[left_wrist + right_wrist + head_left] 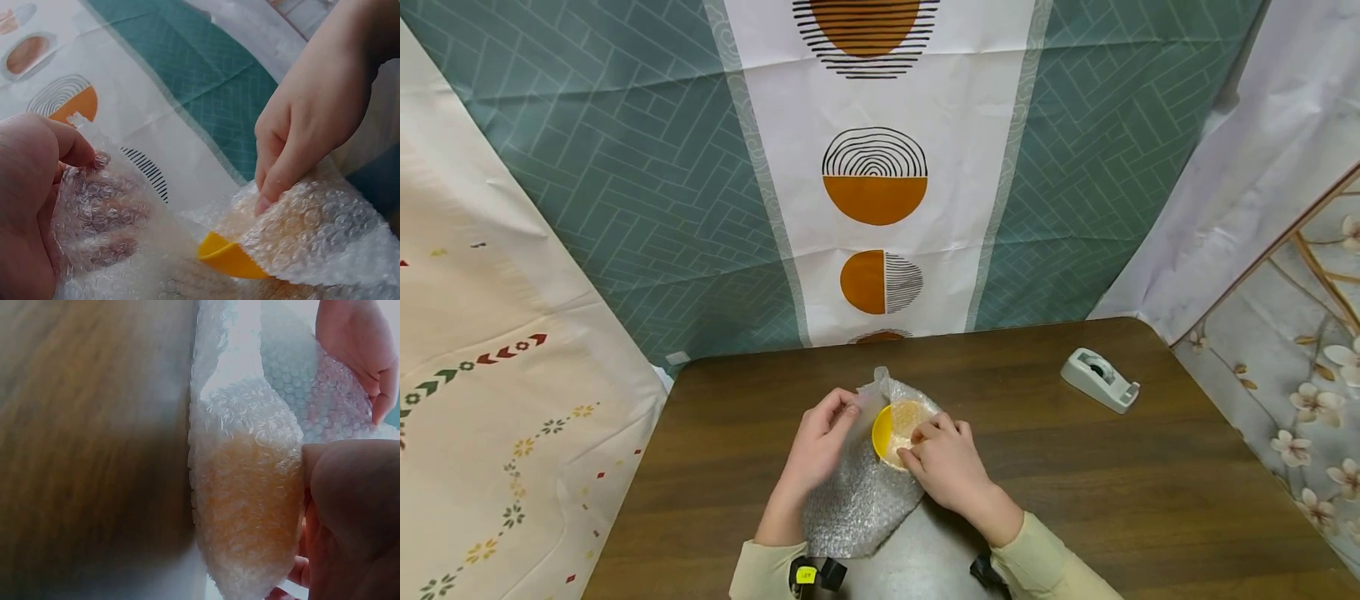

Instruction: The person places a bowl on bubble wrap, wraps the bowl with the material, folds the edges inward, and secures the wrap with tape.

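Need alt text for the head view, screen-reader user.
A person's left hand and right hand hold bubble wrap partly covering a round yellow object on a brown table. A white tape dispenser lies to the right.

Left hand (815, 443) near right hand (951, 467), fingers (76, 145) curled.

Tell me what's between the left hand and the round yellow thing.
Bubble wrap: the left hand pinches its edge, and the sheet spans across to the round yellow thing, as the left wrist view shows.
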### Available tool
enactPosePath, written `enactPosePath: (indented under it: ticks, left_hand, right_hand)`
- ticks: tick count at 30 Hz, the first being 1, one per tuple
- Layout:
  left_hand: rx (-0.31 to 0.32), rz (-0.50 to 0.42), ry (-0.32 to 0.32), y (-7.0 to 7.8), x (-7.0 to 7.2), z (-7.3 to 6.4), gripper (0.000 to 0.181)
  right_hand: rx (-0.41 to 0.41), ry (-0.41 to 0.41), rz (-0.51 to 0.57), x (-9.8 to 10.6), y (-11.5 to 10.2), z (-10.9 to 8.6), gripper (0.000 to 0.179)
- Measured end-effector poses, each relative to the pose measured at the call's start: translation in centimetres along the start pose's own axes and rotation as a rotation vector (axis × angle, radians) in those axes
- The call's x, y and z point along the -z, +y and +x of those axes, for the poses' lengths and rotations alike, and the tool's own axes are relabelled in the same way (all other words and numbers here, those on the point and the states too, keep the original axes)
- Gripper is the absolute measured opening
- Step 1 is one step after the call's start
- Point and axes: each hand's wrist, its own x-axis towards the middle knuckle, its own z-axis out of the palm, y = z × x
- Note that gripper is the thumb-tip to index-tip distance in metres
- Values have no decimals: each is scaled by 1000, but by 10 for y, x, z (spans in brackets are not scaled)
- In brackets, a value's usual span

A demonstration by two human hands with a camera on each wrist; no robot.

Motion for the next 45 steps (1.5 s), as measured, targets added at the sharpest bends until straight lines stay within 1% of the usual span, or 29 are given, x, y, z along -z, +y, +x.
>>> enactPosePath:
  ticks: [6, 8, 14, 19, 23, 26, 30, 36, 40, 45]
  left_hand:
    - [5, 1, -28, 2, -8, 1, 11]
    - [6, -6, -46, 1, -11, 1, 11]
    - [8, -20, -92, 1, -17, 3, 11]
    - [-5, 16, -118, 3, -19, 1, 14]
    - [1, 68, -135, 4, -19, -2, 13]
    - [-6, 114, -151, 4, -19, -3, 15]
    - [-23, 158, -172, 3, -22, -2, 17]
    - [-26, 181, -219, 4, -28, -2, 20]
    - [-29, 219, -252, 3, -31, -4, 25]
    - [-34, 226, -271, 2, -35, -5, 28]
  right_hand:
    - [6, -14, -17, 2, 2, 0, 33]
    - [2, -26, -16, 3, 2, 0, 34]
    - [-5, -64, 47, 9, 1, 0, 31]
    - [-1, -90, 109, 15, 1, 0, 27]
    - [41, -127, 174, 19, 0, 1, 27]
    - [72, -138, 192, 23, -1, 1, 27]
    - [83, -153, 192, 30, -1, 0, 27]
    - [85, -211, 179, 38, 3, -3, 29]
    - [93, -213, 170, 40, 4, -3, 28]
    - [128, -233, 150, 44, 6, -4, 25]
